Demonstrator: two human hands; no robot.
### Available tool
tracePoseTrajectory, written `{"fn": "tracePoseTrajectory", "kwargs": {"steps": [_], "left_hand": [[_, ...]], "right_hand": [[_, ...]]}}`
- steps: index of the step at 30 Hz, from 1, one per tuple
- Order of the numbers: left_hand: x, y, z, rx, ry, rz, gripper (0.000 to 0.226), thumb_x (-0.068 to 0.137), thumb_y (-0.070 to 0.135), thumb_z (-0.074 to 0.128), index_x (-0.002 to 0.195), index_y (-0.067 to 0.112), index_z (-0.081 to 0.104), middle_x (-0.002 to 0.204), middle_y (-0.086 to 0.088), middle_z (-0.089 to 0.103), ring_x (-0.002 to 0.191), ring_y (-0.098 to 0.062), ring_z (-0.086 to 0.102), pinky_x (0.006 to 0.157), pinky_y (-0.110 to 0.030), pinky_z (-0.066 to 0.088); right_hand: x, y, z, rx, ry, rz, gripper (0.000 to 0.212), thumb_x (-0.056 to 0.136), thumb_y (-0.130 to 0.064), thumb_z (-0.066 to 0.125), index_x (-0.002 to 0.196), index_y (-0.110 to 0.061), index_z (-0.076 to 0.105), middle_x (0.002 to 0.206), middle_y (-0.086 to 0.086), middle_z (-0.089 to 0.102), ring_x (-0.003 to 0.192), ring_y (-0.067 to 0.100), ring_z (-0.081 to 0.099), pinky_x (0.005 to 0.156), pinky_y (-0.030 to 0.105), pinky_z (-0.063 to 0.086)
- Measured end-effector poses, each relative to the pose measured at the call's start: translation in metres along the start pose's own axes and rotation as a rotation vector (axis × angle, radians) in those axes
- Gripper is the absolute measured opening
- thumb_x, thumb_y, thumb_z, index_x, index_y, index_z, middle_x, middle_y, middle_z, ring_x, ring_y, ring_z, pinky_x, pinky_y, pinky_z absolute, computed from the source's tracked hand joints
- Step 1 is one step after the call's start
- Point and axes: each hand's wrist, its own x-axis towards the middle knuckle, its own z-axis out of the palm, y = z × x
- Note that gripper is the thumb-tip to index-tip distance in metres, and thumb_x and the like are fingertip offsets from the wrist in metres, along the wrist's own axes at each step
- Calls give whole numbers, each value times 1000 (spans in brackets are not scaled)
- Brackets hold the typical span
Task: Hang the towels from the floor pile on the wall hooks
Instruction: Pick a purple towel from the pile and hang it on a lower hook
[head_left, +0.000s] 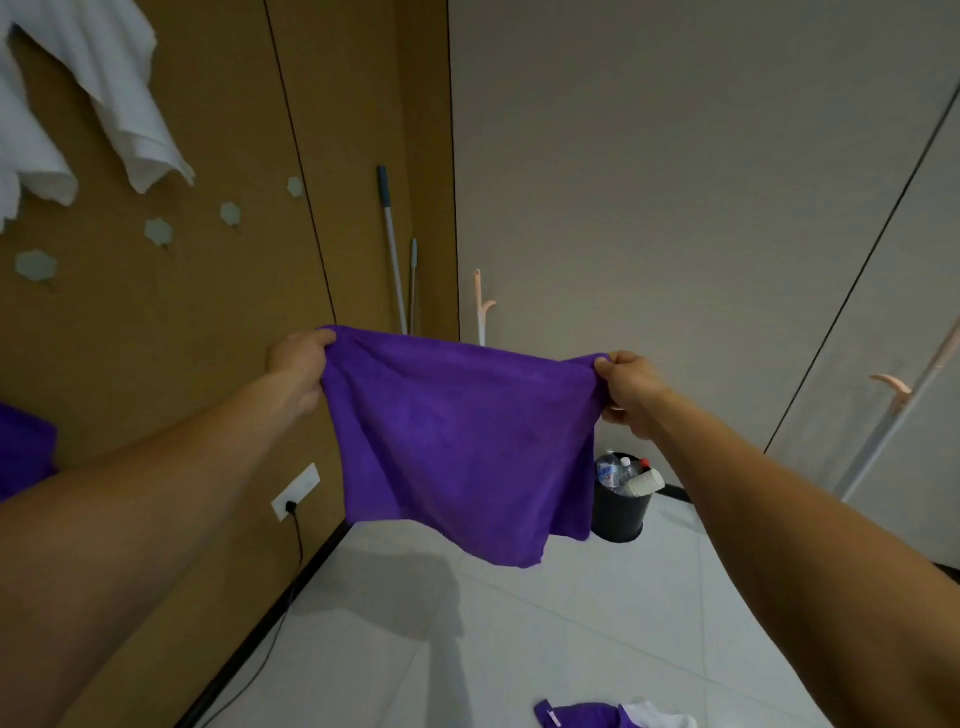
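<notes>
A purple towel (462, 447) is stretched out in the air in front of me. My left hand (298, 366) grips its top left corner and my right hand (631, 389) pinches its top right corner. Several pale hexagonal hooks (158, 231) sit on the brown wall to the left, bare. Two white towels (119, 98) hang on that wall at the upper left. A purple towel (23, 447) also shows at the left edge. On the floor at the bottom lies the pile (597, 716) of purple and white towels.
A black bin (618, 512) with bottles and cups stands in the corner. Two mop handles (396, 260) lean there. A white coat stand (893, 410) with pink pegs is on the right. A wall socket (295, 492) has a black cable running down to the tiled floor.
</notes>
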Motion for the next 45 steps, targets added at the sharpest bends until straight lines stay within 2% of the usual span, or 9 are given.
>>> {"fn": "tracePoseTrajectory", "kwargs": {"steps": [7,12,17,24,29,33,36,43,45], "left_hand": [[24,-8,-40,38,40,-59,10,89,7,52,93,12,59,89,-7,60,65,-15,54,58,-31,42],[49,-3,-72,11,82,-100,15,85,-1,52,85,14,55,84,-5,58,64,-14,56,50,-25,48],[71,14,-96,-57,106,-71,30,69,-10,43,71,20,45,65,-1,40,52,-15,38,46,-23,33],[108,37,-144,5,82,-13,22,70,-11,49,67,9,54,62,0,53,59,-15,48,41,-14,39],[130,53,-177,369,222,138,19,71,-5,65,86,7,66,77,1,60,70,-13,56,50,-16,42],[145,62,-202,523,284,156,41,73,5,71,114,3,65,94,-2,65,79,-16,59,72,-26,52],[152,62,-217,505,346,140,54,74,7,72,125,2,59,113,-11,65,94,-23,62,83,-32,53],[170,62,-239,568,481,219,12,74,8,73,77,10,62,79,-4,62,78,-22,60,57,-23,46],[174,62,-241,658,527,265,22,74,11,74,68,15,53,71,1,55,69,-16,54,51,-22,39]], "right_hand": [[15,-14,36,-46,-50,40,20,94,-16,58,75,-12,54,66,5,46,55,15,42,48,28,37],[31,-34,75,-98,-111,-104,20,88,-16,67,105,-12,58,90,7,61,72,16,54,59,27,43],[39,-63,125,-191,-309,-194,18,72,-14,82,82,-12,68,73,0,68,52,4,62,42,13,44],[66,-100,196,-400,-344,-303,31,63,-8,88,89,-6,71,88,10,70,67,16,67,56,23,56],[94,-120,254,-447,-200,-373,36,70,-27,83,94,-3,69,128,23,57,100,33,64,91,43,53],[103,-132,296,-443,-168,-440,26,68,-31,81,72,-11,65,86,14,70,81,29,68,81,48,56],[109,-137,319,-446,-144,-480,25,69,-31,80,68,-12,64,76,11,69,67,23,64,68,42,57],[138,-151,383,-461,-131,-608,27,73,-36,70,76,-9,65,98,21,64,96,38,60,82,44,53],[148,-152,405,-450,-134,-666,37,75,-36,70,92,-3,68,117,20,59,112,38,53,97,44,46]]}}
